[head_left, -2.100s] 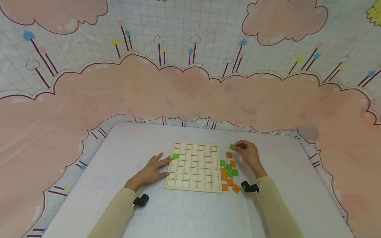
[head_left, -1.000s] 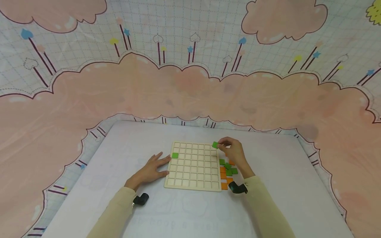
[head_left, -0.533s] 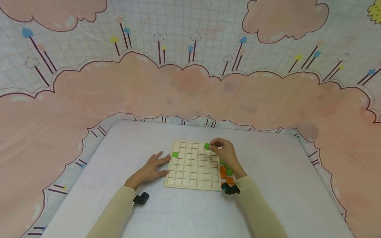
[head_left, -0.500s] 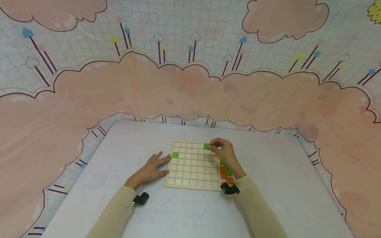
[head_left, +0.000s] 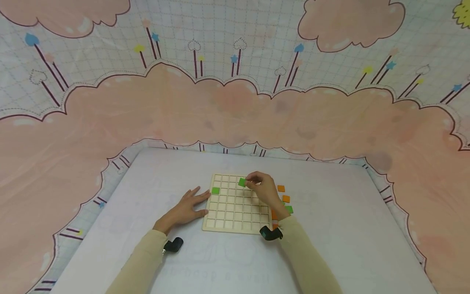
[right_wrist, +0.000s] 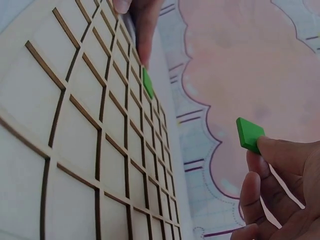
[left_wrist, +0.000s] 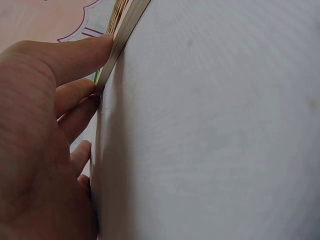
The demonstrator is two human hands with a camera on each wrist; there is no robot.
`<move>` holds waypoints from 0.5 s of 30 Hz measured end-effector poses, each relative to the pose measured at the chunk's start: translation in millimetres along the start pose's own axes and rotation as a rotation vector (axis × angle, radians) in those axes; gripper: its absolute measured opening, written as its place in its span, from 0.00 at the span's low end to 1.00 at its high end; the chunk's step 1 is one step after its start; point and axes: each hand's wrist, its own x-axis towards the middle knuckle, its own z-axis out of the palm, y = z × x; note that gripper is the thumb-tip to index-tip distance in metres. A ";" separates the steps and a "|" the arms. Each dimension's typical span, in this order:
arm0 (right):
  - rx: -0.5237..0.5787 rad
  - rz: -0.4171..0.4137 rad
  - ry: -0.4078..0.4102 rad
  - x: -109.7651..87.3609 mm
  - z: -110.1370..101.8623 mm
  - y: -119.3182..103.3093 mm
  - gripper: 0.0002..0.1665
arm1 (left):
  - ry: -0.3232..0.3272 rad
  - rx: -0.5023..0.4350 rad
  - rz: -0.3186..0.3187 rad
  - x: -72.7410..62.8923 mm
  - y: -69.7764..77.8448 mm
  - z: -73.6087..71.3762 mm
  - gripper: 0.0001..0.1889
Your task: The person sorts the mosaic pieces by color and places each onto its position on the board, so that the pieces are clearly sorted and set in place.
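Observation:
A pale wooden grid board (head_left: 235,214) lies on the white table, its square cells framed by thin raised strips. One green square tile (head_left: 215,190) sits in a cell by the board's left edge. My right hand (head_left: 265,190) pinches another green tile (head_left: 242,182) between thumb and fingertips above the upper part of the grid; the right wrist view shows this tile (right_wrist: 250,135) raised off the board. My left hand (head_left: 188,208) rests at the board's left side with fingers spread, and in the left wrist view its fingertips touch the board's edge (left_wrist: 122,42).
Right of the board lie loose orange tiles (head_left: 286,199) and green tiles (head_left: 289,209), partly hidden under my right forearm. A black wrist camera (head_left: 271,233) hangs at the right sleeve, another black camera (head_left: 174,245) at the left. A patterned cloth (head_left: 235,118) rises behind the table.
My right hand has carried the pinched green tile leftward from the loose tiles to over the upper middle of the board. My left hand has stayed in place.

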 end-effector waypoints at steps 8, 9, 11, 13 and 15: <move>-0.009 0.048 -0.020 5.7 17.8 0.7 0.04 | 0.000 0.000 0.001 -0.4 -0.6 -1.0 0.35; -0.007 0.056 -0.022 6.2 19.7 0.7 0.04 | 0.001 0.001 0.002 -0.4 -0.5 -0.9 0.35; -0.001 0.068 -0.030 6.7 23.3 0.6 0.04 | 0.001 0.002 0.004 -0.1 -0.3 -0.7 0.35; 0.007 0.073 -0.035 7.4 26.9 1.2 0.04 | 0.000 0.002 0.005 0.2 -0.1 -0.5 0.35; 0.015 0.076 -0.040 7.9 30.3 1.5 0.04 | -0.002 -0.001 0.004 0.5 0.2 -0.3 0.35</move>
